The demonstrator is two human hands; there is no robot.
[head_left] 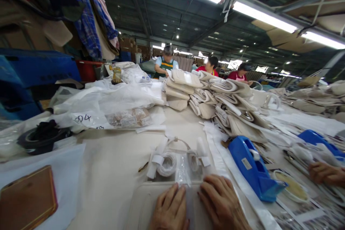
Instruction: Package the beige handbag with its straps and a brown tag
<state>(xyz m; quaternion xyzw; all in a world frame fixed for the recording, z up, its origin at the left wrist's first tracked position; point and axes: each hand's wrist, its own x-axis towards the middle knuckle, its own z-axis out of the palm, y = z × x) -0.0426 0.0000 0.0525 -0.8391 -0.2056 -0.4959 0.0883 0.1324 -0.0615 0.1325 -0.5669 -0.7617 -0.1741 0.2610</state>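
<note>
L hand [169, 206] & R hand [222, 199] lay palm-down, fingers slightly spread, on beige bag (prob.) [142, 201] toward near edge of table [105, 176].

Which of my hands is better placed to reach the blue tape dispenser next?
Probably your right hand: it lies nearer the blue dispenser than your left hand, though both rest on the beige item.

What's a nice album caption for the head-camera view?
Left hand and right hand on a beige piece, a blue tape dispenser alongside, folded pieces heaped beyond.
</note>
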